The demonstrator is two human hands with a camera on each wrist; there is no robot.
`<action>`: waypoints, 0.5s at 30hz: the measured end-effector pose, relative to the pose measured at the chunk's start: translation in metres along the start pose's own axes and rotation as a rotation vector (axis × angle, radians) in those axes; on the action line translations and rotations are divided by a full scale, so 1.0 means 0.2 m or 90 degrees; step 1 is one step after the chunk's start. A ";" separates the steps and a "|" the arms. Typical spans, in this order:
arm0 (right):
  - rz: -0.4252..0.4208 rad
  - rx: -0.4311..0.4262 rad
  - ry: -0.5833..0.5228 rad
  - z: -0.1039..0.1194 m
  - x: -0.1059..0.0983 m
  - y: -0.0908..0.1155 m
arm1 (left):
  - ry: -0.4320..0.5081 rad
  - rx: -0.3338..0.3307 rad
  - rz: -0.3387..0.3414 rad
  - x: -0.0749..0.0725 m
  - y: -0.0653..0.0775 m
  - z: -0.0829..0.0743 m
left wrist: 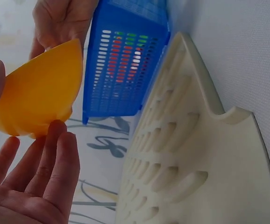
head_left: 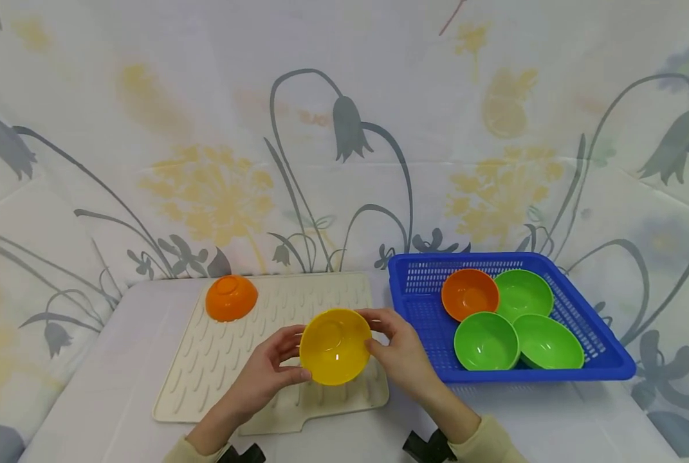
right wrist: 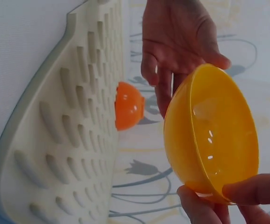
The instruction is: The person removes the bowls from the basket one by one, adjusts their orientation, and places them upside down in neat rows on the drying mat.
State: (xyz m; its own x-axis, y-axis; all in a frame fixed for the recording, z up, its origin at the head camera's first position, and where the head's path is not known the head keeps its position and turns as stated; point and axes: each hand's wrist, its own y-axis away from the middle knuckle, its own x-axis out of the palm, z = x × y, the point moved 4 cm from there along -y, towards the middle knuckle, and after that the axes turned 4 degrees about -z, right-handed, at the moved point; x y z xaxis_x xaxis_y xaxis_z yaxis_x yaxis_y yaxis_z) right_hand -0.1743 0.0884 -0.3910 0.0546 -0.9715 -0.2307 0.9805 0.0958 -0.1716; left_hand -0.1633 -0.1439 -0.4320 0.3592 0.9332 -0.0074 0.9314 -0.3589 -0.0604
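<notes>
Both hands hold a yellow bowl (head_left: 335,347) above the cream ridged drying mat (head_left: 263,421), its opening tilted toward the head camera. The left hand (head_left: 271,368) has its thumb at the rim and its fingers against the outside near the base, as the left wrist view shows. On the other side, the right hand (head_left: 404,354) pinches the wall, thumb over the rim on the inside and fingers outside in the right wrist view. The bowl looks bare inside (right wrist: 223,126). Upside down on the mat's far left corner sits an orange bowl (head_left: 231,299).
A blue perforated basket (head_left: 419,370) stands to the right of the mat. Inside it lie an orange bowl (head_left: 469,294) and green bowls (head_left: 486,341), openings up. White cloth (head_left: 112,386) covers the table, and a flower-patterned curtain (head_left: 228,128) hangs behind.
</notes>
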 end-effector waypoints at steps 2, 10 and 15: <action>0.002 0.016 -0.010 0.00 0.00 0.00 | -0.011 0.005 -0.004 0.00 0.00 0.00; 0.036 0.062 -0.033 -0.01 0.01 0.01 | -0.066 0.035 -0.034 -0.02 0.00 -0.02; 0.064 0.069 -0.058 0.00 0.02 0.02 | -0.115 0.078 -0.051 -0.04 0.01 -0.04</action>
State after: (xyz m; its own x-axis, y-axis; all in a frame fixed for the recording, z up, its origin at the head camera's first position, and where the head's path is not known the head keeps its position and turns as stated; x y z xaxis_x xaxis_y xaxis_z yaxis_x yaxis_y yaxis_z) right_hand -0.1706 0.0848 -0.3921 0.1651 -0.9745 -0.1521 0.9837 0.1739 -0.0463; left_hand -0.1631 -0.1524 -0.4232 0.2581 0.9499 -0.1764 0.9381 -0.2901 -0.1894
